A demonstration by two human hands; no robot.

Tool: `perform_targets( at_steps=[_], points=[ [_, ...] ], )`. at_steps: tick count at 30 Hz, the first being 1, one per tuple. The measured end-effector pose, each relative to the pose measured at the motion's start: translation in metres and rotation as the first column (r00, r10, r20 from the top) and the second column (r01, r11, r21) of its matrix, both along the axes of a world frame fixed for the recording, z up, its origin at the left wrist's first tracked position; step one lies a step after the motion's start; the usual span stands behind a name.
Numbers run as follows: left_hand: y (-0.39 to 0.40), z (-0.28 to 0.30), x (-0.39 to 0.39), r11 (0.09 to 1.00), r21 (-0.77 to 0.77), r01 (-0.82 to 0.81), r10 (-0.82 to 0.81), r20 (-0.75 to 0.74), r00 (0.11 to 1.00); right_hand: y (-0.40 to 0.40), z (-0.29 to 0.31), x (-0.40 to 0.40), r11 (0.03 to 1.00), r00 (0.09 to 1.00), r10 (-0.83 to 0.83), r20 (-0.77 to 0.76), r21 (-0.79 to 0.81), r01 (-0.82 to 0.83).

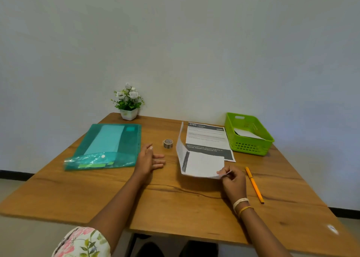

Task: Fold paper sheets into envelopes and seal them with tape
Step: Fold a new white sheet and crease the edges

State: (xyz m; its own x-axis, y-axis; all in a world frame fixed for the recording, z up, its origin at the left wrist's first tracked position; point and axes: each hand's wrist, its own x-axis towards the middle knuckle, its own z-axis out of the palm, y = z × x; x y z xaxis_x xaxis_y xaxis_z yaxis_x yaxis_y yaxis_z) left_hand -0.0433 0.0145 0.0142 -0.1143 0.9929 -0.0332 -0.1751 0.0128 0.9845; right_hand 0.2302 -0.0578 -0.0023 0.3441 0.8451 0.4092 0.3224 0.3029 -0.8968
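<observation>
A printed paper sheet (pixel 200 163) curls above the wooden table (pixel 175 204), its near edge lifted and its far end bent upward. My right hand (pixel 232 180) pinches the sheet's near right corner. A second printed sheet (pixel 208 138) lies flat behind it. A small roll of tape (pixel 168 143) stands on the table between my hands. My left hand (pixel 150 158) rests on the table with relaxed fingers, holding nothing, just left of the tape.
A teal plastic document folder (pixel 105 147) lies at the left. A green basket (pixel 248 134) holding white paper sits at the back right. An orange pencil (pixel 254 184) lies right of my right hand. A potted white flower (pixel 128 102) stands by the wall.
</observation>
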Motion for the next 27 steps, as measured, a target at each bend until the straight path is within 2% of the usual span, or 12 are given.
perform_targets(
  at_steps=[3,6,8,11,15,17,19,21,23,25,27],
  points=[
    [-0.008,0.014,-0.009,0.984,-0.158,0.084,-0.060,0.149,0.987,-0.007,-0.003,0.015,0.995,0.996,0.055,0.072,-0.090,-0.048],
    [-0.023,0.023,-0.017,0.973,-0.186,0.134,-0.101,0.176,0.979,-0.012,0.002,0.024,0.984,0.974,0.091,0.207,-0.171,-0.055],
    [-0.031,0.025,-0.022,0.957,-0.207,0.204,-0.180,0.130,0.975,-0.017,0.012,0.026,0.968,0.955,0.124,0.269,-0.246,-0.057],
    [-0.032,0.020,-0.026,0.930,-0.231,0.286,-0.292,0.007,0.956,-0.021,0.032,0.024,0.922,0.943,0.179,0.280,-0.383,-0.061],
    [-0.029,0.013,-0.025,0.969,-0.199,0.149,-0.199,-0.259,0.945,-0.022,0.060,0.014,0.802,0.876,0.309,0.371,-0.597,-0.030],
    [-0.029,0.013,-0.023,0.972,-0.180,0.149,-0.207,-0.365,0.908,-0.023,0.066,0.000,0.825,0.794,0.298,0.529,-0.561,0.064],
    [-0.028,0.013,-0.021,0.976,-0.164,0.143,-0.199,-0.414,0.888,-0.027,0.062,-0.023,0.878,0.684,0.308,0.661,-0.474,0.063],
    [-0.025,0.014,-0.020,0.978,-0.160,0.134,-0.192,-0.433,0.881,-0.029,0.049,-0.049,0.846,0.618,0.434,0.656,-0.533,-0.028],
    [-0.026,0.014,-0.018,0.979,-0.157,0.129,-0.184,-0.414,0.891,-0.028,0.034,-0.069,0.789,0.498,0.528,0.688,-0.614,0.013],
    [-0.027,0.012,-0.019,0.982,-0.144,0.123,-0.172,-0.402,0.899,-0.022,0.019,-0.080,0.794,0.411,0.510,0.756,-0.597,0.112],
    [-0.026,0.009,-0.020,0.986,-0.115,0.117,-0.153,-0.393,0.907,-0.015,0.011,-0.085,0.806,0.409,0.467,0.784,-0.568,0.170]
  ],
)
